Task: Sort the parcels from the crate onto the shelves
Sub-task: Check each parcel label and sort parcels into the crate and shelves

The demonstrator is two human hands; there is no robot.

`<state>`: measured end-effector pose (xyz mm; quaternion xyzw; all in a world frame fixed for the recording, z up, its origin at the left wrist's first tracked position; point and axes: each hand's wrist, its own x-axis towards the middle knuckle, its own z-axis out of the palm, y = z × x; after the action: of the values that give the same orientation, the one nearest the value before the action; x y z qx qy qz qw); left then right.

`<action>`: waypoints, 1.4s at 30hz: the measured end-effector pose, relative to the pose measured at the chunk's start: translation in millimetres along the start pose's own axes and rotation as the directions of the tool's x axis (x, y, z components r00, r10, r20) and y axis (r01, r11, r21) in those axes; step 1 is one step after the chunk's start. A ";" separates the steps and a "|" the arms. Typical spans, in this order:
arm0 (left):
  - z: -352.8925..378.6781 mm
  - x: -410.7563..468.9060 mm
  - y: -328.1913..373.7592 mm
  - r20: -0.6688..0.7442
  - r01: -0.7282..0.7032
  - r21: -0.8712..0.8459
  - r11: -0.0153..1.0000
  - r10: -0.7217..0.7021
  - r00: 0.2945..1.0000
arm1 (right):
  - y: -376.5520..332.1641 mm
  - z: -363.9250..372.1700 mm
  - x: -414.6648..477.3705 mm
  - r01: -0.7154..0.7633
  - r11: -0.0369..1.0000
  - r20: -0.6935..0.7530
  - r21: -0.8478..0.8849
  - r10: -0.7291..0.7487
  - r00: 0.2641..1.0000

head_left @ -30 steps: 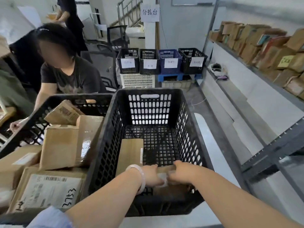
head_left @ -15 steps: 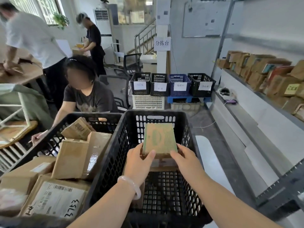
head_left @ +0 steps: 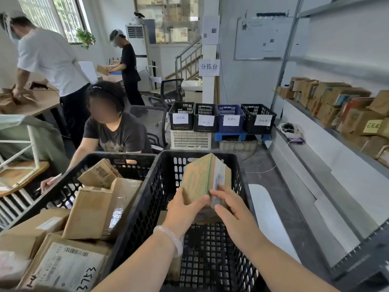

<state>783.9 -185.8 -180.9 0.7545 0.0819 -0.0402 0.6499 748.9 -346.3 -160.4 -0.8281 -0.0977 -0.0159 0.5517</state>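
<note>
Above the black crate (head_left: 160, 199), you held a green-printed parcel (head_left: 203, 180) tilted on edge, clear of the rim, with open floor to its right before the shelves (head_left: 328, 131). Your left hand (head_left: 185, 209) cupped its lower corner; your right hand (head_left: 231, 209) pressed the taped side. One neighbouring box (head_left: 69, 268) read "37253".

The parcel (head_left: 205, 178)'s lower end is hidden behind both hands; its side label is blurred
</note>
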 end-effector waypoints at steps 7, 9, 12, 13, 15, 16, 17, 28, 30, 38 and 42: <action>-5.0 -5.3 -0.8 0.212 0.202 -0.519 0.830 -0.104 0.972 | 11.6 -11.7 16.2 -0.154 0.944 -0.220 0.292 0.223 0.950; -6.7 -8.0 2.1 0.336 0.307 -0.618 0.723 -0.110 0.935 | 18.8 -13.0 22.3 -0.281 0.864 -0.093 0.418 0.349 0.933; -5.7 -9.2 5.9 0.411 0.375 -0.603 0.704 -0.128 0.903 | 20.7 -10.4 24.6 -0.359 0.747 0.062 0.559 0.394 0.917; -5.2 -7.8 4.5 0.388 0.351 -0.567 0.746 -0.134 0.912 | 20.6 -10.0 24.1 -0.343 0.752 0.045 0.563 0.386 0.921; -7.5 -2.8 1.6 0.255 0.215 -0.467 0.858 -0.102 0.962 | 22.8 -12.3 23.7 -0.297 0.810 -0.040 0.505 0.366 0.930; -9.7 0.1 1.4 0.161 0.130 -0.397 0.908 -0.070 0.984 | 20.9 -14.6 23.6 -0.269 0.851 -0.085 0.452 0.341 0.936; -11.6 1.8 2.4 0.094 0.058 -0.325 0.944 -0.028 0.995 | 19.7 -16.8 23.2 -0.246 0.889 -0.119 0.387 0.312 0.942; -6.6 1.8 7.3 0.147 0.115 -0.439 0.891 -0.055 0.988 | 20.1 -14.7 29.4 -0.198 0.908 -0.161 0.369 0.272 0.949; -1.7 -1.5 6.8 0.184 0.154 -0.492 0.857 -0.071 0.980 | 20.6 -12.4 30.6 -0.258 0.837 -0.070 0.483 0.331 0.941; -18.8 5.9 9.0 -0.075 -0.087 0.064 0.994 0.092 0.993 | 11.8 -27.6 36.8 -0.195 0.946 -0.197 0.260 0.250 0.948; -36.5 13.7 14.1 0.178 -0.390 0.538 0.747 0.352 0.919 | -1.2 -29.1 35.1 -0.146 0.989 -0.126 0.029 0.149 0.981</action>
<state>798.2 -150.8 -163.9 0.9113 -0.1065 0.0427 0.3954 785.4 -367.4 -143.3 -0.8248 -0.0009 -0.0269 0.5648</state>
